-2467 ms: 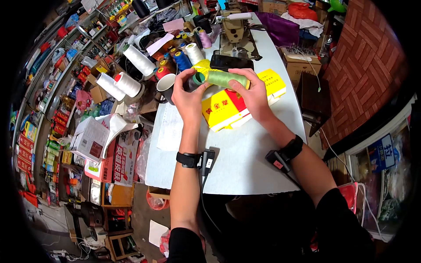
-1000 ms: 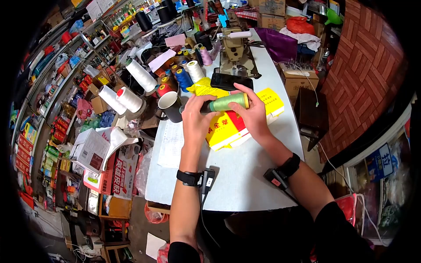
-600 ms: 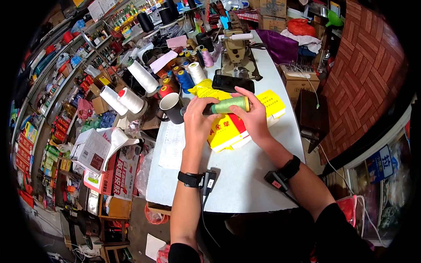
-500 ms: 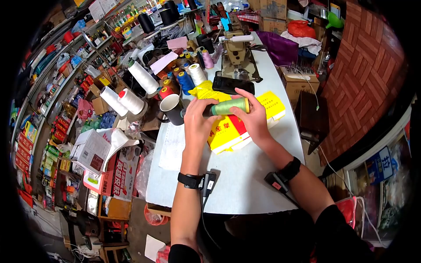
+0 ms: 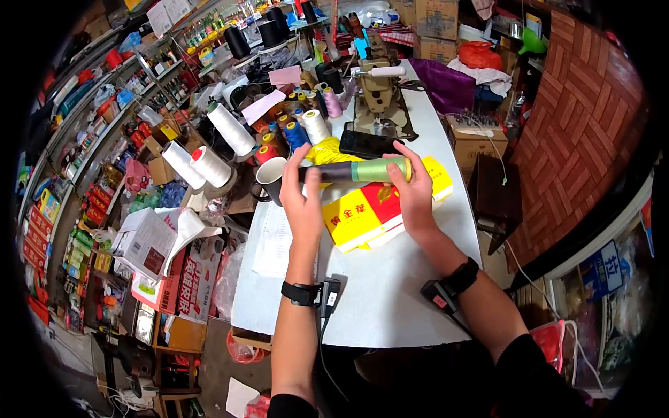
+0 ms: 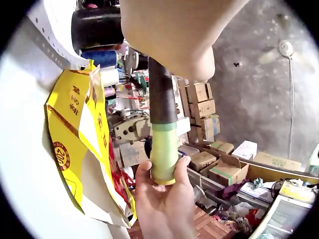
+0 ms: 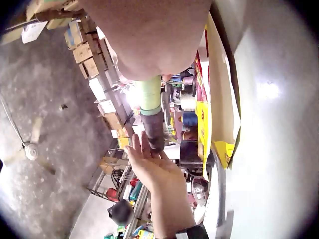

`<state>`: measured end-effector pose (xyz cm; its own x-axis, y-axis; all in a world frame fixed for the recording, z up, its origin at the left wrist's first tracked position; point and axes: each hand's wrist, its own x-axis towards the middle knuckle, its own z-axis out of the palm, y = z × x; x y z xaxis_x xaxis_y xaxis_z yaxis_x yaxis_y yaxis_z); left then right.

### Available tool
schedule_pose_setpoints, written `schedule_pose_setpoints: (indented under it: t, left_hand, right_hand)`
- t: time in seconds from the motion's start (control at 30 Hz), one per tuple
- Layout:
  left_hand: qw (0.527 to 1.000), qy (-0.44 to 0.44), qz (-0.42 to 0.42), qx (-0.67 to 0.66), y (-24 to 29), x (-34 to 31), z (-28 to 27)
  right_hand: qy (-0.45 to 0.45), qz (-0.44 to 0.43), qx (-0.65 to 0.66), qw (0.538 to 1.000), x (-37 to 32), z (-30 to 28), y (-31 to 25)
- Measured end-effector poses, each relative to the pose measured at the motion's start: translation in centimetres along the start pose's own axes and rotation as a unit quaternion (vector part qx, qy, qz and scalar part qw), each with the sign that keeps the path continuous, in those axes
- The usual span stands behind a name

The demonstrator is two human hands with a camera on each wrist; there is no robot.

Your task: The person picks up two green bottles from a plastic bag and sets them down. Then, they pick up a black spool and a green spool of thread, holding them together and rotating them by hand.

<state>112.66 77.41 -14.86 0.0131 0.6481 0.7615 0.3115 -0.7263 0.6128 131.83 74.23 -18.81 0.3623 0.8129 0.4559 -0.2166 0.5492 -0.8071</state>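
Note:
A dark thread spool [image 5: 329, 173] and a light green thread spool [image 5: 380, 170] lie end to end in one line above the table, meeting at a green rim. My left hand [image 5: 304, 205] pinches the outer end of the dark spool between thumb and fingers. At the other side, my right hand [image 5: 417, 198] grips the yellow-rimmed end of the green spool. In the left wrist view, thumb and fingertips of the right hand [image 6: 164, 206] flank that yellow rim. Below the spools rests a yellow and red carton [image 5: 355, 217] with Chinese lettering.
A dark mug [image 5: 268, 189] stands left of the left hand. Behind are a black phone [image 5: 367, 143], yellow wrapping [image 5: 327, 152], several upright thread spools [image 5: 316, 125] and a sewing machine [image 5: 376, 90]. A written sheet [image 5: 275, 240] lies on the white table [image 5: 376, 299].
The two spools, apart at first, are now in line end to end. My left hand has shifted left along the dark spool, baring most of it.

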Motion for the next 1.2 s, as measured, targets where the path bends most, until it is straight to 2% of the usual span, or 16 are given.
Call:
schedule_pose_setpoints:
  t: [0.1,0.2,0.23,0.5,0.73,1.2]
  left_hand:
    - [0.985,0.026,-0.095,-0.143,-0.8,0.2,0.0]
    - [0.949,-0.028,-0.124,-0.288,-2.5,0.4,0.0]
    - [0.948,-0.051,-0.124,-0.288,-2.8,0.3,-0.1]
    - [0.951,-0.051,-0.117,-0.283,-3.0,0.1,0.3]
    - [0.955,-0.057,-0.105,-0.27,-3.7,-0.2,0.7]
    - [0.95,-0.057,-0.118,-0.283,-3.3,-0.4,0.5]
  right_hand:
    - [-0.001,0.014,0.007,1.0,0.1,-0.4,0.1]
    - [-0.01,0.018,0.023,1.0,0.2,-0.5,0.4]
    - [-0.012,0.016,0.014,1.0,0.2,-0.5,0.5]
    - [-0.017,-0.039,-0.02,0.999,0.5,-0.6,1.0]
    - [-0.026,-0.03,0.009,0.999,0.6,-1.0,2.3]
    - [-0.053,-0.021,0.006,0.998,0.5,-0.4,1.1]
